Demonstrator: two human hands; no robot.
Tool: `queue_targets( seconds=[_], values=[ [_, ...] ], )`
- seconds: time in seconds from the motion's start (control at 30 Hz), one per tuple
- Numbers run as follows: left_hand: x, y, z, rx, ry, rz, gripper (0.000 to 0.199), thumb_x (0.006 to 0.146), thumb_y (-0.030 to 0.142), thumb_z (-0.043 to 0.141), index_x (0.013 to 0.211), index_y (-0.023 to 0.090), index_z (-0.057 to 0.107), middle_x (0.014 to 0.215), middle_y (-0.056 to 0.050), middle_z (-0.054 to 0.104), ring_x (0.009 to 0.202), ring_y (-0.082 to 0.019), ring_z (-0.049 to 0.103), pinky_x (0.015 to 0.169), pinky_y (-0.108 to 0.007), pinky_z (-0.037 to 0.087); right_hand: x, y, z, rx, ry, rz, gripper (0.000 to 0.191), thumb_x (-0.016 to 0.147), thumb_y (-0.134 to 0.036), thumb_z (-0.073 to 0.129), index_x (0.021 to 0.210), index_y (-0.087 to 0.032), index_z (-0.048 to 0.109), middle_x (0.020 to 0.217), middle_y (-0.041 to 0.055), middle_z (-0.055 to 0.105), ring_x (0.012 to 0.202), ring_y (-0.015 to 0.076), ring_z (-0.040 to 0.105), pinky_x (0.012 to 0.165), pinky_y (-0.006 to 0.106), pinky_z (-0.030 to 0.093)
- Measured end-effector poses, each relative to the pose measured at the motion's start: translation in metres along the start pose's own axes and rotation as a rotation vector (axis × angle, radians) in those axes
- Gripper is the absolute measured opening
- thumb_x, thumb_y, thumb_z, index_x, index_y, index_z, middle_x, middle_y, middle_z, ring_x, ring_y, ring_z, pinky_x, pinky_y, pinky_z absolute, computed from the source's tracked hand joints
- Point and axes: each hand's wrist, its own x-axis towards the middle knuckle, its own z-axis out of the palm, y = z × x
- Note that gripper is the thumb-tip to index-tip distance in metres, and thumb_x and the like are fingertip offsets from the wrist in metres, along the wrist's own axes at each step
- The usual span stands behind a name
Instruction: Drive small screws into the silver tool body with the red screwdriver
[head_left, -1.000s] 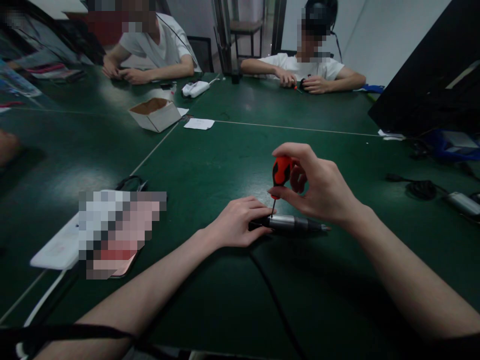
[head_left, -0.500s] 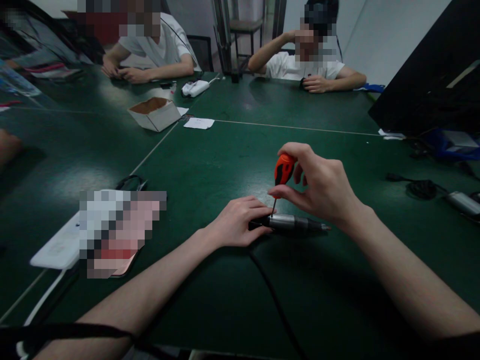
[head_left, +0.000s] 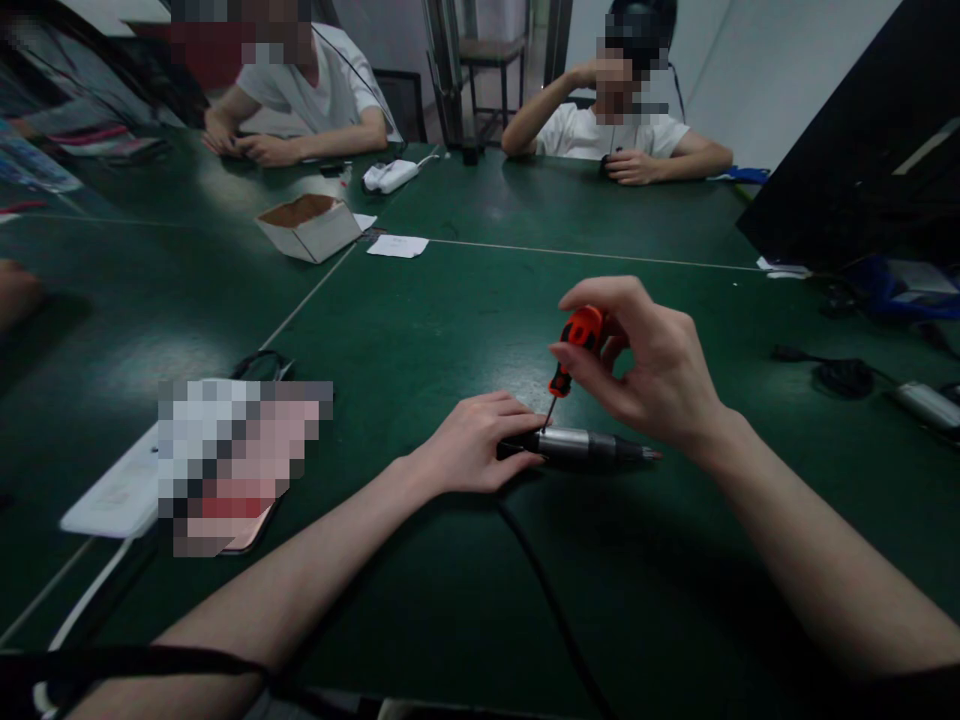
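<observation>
Tilted rightward since before, one screwdriver [head_left: 576, 345] sits pinched in right hand [head_left: 645, 365]; left hand [head_left: 472, 445] clasps one metal tool [head_left: 589, 446].

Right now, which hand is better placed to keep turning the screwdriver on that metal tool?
Probably the right hand: it grips the orange screwdriver, whose tip meets the metal tool. The left hand presses that tool's near end onto the green table, steadying it.

Screwdriver [head_left: 576, 345] between right fingers [head_left: 581, 358]: glossy orange-and-black plastic handle, thin dark metal shaft. Cylindrical tool [head_left: 581, 446] under left fingers [head_left: 510, 425]: smooth brushed silver metal, black ends. Desk [head_left: 420, 330]: matt green covering, faint sheen. Box [head_left: 309, 227] beyond fingers: matt cardboard
</observation>
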Motion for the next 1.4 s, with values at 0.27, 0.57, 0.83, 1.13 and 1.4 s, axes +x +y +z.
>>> queue_targets(
  seconds=[0.27,0.57,0.83,1.13,1.4],
  values=[
    [-0.0003,-0.0009,0.0007,0.017,0.002,0.002,0.034,0.086,0.033,0.060,0.116,0.015,0.064,0.101,-0.009,0.069,0.093,-0.023,0.061,0.079,-0.035,0.051,0.0016,-0.0025,-0.0019,-0.082,-0.023,0.002,0.024,0.090,-0.035,0.061,0.107,-0.018,0.059,0.093,0.0029,0.058,0.070,0.0105,0.055,0.058,0.023,0.049],
    [-0.0001,-0.0015,0.0007,0.021,-0.011,0.006,0.035,0.087,0.033,0.061,0.117,0.016,0.064,0.100,-0.008,0.069,0.091,-0.023,0.061,0.078,-0.035,0.051,0.0000,-0.0031,0.0024,0.006,0.047,0.113,0.034,0.085,-0.028,0.066,0.118,-0.022,0.061,0.097,0.0035,0.058,0.077,0.0132,0.058,0.058,0.025,0.053],
    [-0.0006,-0.0022,0.0018,0.008,0.009,0.017,0.034,0.086,0.031,0.061,0.116,0.015,0.064,0.100,-0.008,0.069,0.091,-0.023,0.062,0.080,-0.035,0.050,0.0009,-0.0038,0.0020,0.085,-0.013,0.138,0.042,0.084,-0.015,0.061,0.124,-0.013,0.048,0.107,0.0074,0.064,0.090,0.0179,0.063,0.064,0.027,0.054],
    [0.0000,-0.0014,0.0007,0.016,-0.005,0.012,0.034,0.087,0.032,0.061,0.117,0.015,0.064,0.100,-0.008,0.069,0.092,-0.023,0.062,0.079,-0.035,0.050,0.0012,-0.0050,0.0039,0.095,-0.090,0.134,0.040,0.089,-0.011,0.048,0.128,-0.020,0.048,0.128,0.0093,0.049,0.106,0.0192,0.056,0.081,0.033,0.055],
    [0.0001,-0.0024,0.0010,0.013,-0.010,0.016,0.034,0.086,0.032,0.061,0.116,0.016,0.064,0.099,-0.009,0.069,0.091,-0.023,0.062,0.078,-0.034,0.050,0.0000,-0.0014,0.0045,0.012,-0.048,0.090,0.037,0.088,-0.018,0.053,0.125,-0.018,0.049,0.112,0.0076,0.058,0.094,0.0180,0.060,0.073,0.029,0.056]
  ],
)
